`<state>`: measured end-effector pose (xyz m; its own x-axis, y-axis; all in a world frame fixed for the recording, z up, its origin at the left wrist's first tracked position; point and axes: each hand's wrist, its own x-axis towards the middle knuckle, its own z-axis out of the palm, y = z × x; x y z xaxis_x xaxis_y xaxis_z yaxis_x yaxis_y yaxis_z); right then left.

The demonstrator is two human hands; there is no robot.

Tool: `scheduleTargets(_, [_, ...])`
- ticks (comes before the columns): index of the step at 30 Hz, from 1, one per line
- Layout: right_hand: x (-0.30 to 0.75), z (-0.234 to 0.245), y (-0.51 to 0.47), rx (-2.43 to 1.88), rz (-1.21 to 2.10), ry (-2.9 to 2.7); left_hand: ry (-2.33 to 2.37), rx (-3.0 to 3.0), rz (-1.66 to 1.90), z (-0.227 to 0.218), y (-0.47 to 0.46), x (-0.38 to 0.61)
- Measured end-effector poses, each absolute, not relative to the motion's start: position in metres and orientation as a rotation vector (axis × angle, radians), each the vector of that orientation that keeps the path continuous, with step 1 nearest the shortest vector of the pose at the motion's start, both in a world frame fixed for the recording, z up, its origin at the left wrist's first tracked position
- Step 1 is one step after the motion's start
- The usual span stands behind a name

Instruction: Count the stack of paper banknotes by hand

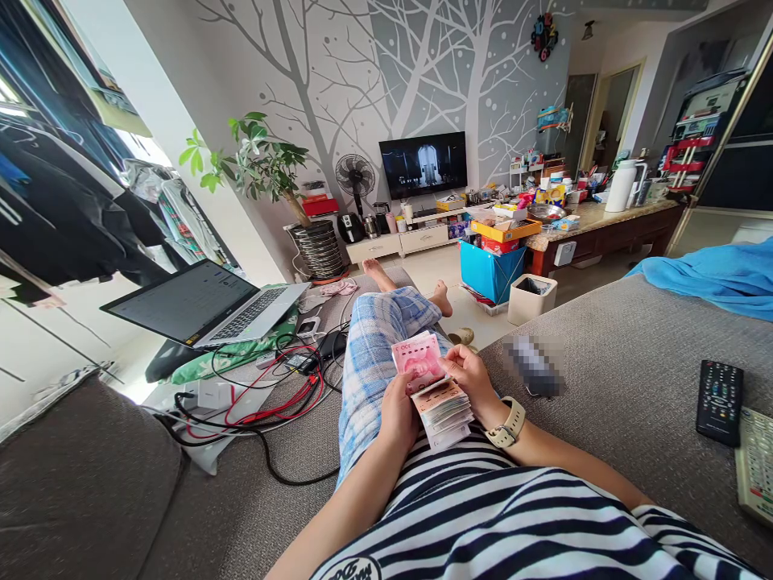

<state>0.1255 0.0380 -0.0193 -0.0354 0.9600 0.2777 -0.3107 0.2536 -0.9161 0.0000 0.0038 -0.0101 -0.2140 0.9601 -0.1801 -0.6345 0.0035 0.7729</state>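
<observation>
A thick stack of pink banknotes (436,392) rests above my lap, held between both hands. My left hand (398,412) wraps around the stack's left side from below, fingers closed on it. My right hand (471,377) pinches the top right of the stack, where the uppermost pink note is lifted and fanned forward. A pale watch (508,425) sits on my right wrist. I sit on a grey sofa (628,370) in a striped shirt and blue checked trousers, legs stretched out.
An open laptop (205,304) lies to my left above tangled red and black cables (266,399). A black remote (718,400) lies on the sofa at right, near a blue blanket (718,274). Ahead stand a television (423,163), fan, potted plant and cluttered counter.
</observation>
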Motion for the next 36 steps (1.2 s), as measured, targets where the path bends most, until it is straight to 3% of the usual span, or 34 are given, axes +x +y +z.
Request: scheduleTargets(36, [0.128,-0.017,0.031,-0.776,1.115,-1.222,0.912,0.352,1.555,-0.005,0.003,0.002])
